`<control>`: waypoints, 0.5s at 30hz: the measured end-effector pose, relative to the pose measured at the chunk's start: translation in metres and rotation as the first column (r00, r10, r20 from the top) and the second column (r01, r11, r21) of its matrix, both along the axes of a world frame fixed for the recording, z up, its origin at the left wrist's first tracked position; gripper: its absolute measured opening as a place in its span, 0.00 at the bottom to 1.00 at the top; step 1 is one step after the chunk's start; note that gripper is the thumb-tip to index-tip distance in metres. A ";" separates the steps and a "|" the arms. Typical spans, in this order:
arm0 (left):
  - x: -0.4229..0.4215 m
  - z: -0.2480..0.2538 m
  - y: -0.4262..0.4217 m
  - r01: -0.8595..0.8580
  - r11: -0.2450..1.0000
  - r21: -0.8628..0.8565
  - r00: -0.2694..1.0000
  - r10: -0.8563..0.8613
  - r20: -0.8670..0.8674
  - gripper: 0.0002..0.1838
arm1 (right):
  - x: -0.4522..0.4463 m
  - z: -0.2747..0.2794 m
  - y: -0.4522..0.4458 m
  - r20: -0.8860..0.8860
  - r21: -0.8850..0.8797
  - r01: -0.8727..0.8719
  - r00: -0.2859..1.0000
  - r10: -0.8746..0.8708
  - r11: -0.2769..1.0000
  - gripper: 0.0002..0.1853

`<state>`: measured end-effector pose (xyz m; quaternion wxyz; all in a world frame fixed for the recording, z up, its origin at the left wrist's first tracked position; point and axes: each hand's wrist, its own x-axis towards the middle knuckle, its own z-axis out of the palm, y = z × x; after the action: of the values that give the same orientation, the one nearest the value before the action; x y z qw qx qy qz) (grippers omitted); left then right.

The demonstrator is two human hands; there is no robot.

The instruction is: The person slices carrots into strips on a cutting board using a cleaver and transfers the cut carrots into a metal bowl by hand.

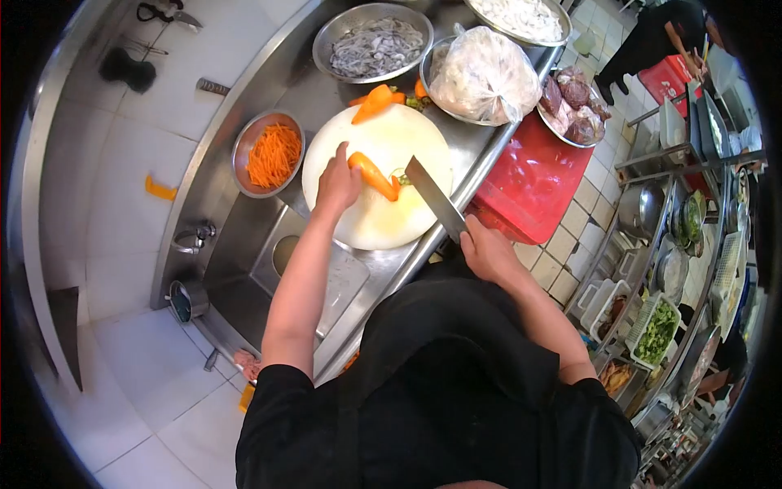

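Head view, carrot [373, 177]: mid-board, mostly whole; I judge its cutting barely begun.
Left hand [338, 181]: at its left end; I can't tell if gripping.
Right hand [489, 246]: closed round the cleaver [436, 196].
Shreds [274, 157]: done, in the left bowl [243, 140].
Far carrot [375, 103]: uncut.
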<state>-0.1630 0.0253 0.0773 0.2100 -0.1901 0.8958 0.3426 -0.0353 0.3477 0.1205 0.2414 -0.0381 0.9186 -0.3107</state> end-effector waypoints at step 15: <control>-0.011 0.004 0.003 0.720 0.475 -0.506 0.551 -0.834 0.001 0.25 | 0.006 -0.001 0.000 -0.022 -0.037 -0.108 0.994 0.107 0.993 0.13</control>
<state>-0.1735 0.0280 0.0815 0.1802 0.2419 0.9533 0.0114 -0.0289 0.3477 0.1190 0.2480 -0.0953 0.9113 -0.3144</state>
